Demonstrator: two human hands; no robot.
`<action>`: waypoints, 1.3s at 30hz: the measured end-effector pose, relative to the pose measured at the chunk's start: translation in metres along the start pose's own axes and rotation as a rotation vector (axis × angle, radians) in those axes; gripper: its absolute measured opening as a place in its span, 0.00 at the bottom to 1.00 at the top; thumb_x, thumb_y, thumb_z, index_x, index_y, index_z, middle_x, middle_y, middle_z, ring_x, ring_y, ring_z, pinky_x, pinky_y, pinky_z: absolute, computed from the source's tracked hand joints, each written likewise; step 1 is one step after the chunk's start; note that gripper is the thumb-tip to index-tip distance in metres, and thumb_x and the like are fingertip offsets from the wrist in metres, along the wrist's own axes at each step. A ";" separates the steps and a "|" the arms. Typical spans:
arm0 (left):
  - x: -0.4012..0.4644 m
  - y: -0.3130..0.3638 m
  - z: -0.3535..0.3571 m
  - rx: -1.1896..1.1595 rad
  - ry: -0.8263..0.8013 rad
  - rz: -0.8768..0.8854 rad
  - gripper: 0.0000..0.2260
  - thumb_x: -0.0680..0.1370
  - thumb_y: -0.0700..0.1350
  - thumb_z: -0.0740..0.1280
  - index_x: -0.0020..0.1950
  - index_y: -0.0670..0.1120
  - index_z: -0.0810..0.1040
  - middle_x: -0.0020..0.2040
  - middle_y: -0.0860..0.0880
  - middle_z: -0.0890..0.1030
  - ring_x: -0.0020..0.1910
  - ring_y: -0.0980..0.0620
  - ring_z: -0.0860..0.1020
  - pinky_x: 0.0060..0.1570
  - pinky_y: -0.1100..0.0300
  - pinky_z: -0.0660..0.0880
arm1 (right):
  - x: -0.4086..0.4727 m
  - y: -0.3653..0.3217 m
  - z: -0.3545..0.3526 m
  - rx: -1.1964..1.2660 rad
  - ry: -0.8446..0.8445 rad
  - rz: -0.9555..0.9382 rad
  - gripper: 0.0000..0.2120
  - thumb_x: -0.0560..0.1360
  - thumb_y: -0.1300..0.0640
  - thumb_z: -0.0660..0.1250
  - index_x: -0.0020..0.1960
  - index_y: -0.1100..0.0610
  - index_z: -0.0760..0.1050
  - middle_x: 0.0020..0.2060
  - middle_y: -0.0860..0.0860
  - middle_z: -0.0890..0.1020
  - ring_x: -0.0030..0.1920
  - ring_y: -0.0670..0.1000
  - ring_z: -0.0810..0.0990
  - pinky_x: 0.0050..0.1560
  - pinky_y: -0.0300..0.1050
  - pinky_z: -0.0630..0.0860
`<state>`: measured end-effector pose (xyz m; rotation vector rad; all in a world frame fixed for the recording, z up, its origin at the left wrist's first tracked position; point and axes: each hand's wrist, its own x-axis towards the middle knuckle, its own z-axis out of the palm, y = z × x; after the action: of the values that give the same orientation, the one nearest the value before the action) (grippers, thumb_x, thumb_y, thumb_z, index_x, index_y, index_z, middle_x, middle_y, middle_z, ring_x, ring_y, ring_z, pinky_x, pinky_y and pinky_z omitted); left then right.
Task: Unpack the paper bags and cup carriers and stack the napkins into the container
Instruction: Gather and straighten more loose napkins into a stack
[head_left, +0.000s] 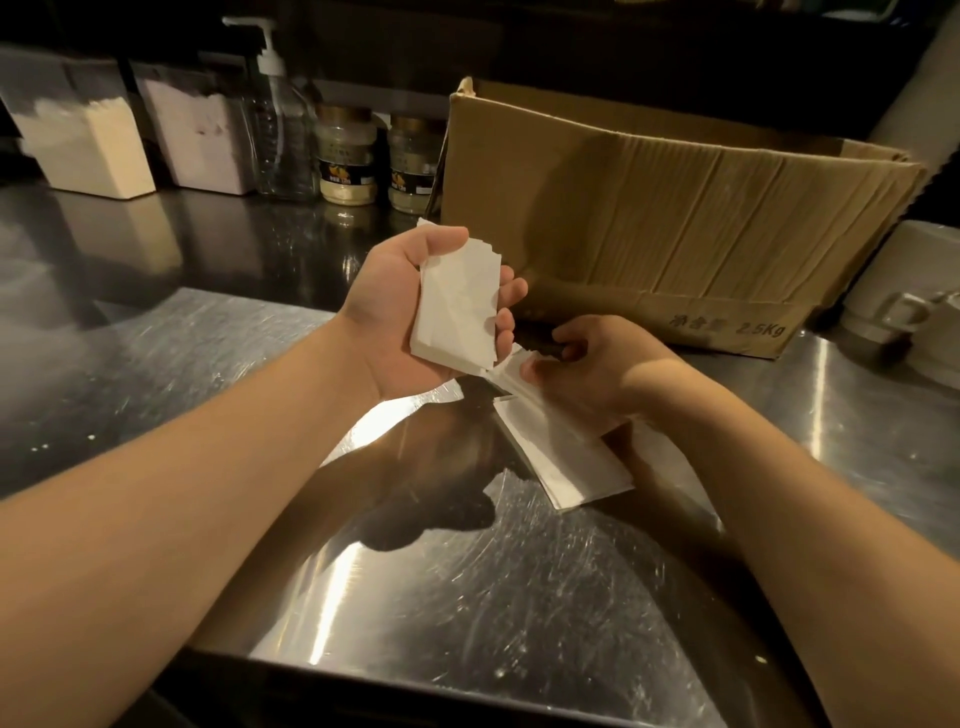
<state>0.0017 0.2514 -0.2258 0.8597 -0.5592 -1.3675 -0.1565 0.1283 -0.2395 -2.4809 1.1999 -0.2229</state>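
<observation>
- My left hand (415, 306) grips a napkin stack (457, 306), fingers curled round it.
- My right hand (587, 364) pinches more napkins (566, 452) on the worktop (156, 364).
- A cardboard box (675, 228) stands at one o'clock.

- At the far left of the steel table (156, 364) you have two clear bins: one (85, 140) holds pale cream powder, the one (200, 137) just to its right holds pinkish powder.
- Right of those stands a clear pump bottle (283, 130) with a white pump head.
- Next you see two lidded glass jars, the left jar (347, 156) and the right jar (413, 166), side by side, both with dark labels and pale contents.
- A worn cardboard box (665, 223) sits far right of centre, top open, printed "2.5Kg" near its lower right corner.
- At the right edge you can make out white cups (904, 301), blurred.
</observation>
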 end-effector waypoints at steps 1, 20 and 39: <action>0.000 0.000 0.000 0.002 0.002 -0.001 0.19 0.78 0.55 0.62 0.63 0.45 0.75 0.50 0.44 0.81 0.42 0.48 0.78 0.49 0.53 0.75 | -0.001 -0.002 0.000 -0.021 -0.015 0.011 0.33 0.73 0.35 0.71 0.73 0.49 0.72 0.60 0.47 0.80 0.58 0.51 0.79 0.58 0.45 0.75; 0.006 -0.001 -0.006 -0.022 0.083 0.069 0.21 0.74 0.53 0.64 0.64 0.44 0.75 0.49 0.44 0.81 0.40 0.49 0.79 0.45 0.54 0.77 | -0.013 0.002 -0.021 0.672 0.056 0.001 0.11 0.72 0.54 0.77 0.51 0.57 0.83 0.43 0.54 0.87 0.45 0.57 0.86 0.44 0.49 0.83; 0.002 -0.011 0.004 0.285 0.034 -0.021 0.36 0.79 0.74 0.47 0.64 0.51 0.80 0.56 0.44 0.86 0.55 0.41 0.85 0.56 0.44 0.82 | -0.023 -0.020 0.006 1.201 -0.081 -0.045 0.16 0.71 0.52 0.79 0.56 0.54 0.82 0.47 0.48 0.87 0.46 0.50 0.88 0.43 0.46 0.83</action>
<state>-0.0083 0.2487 -0.2326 1.1194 -0.7320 -1.3079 -0.1545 0.1598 -0.2366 -1.4273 0.6340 -0.6236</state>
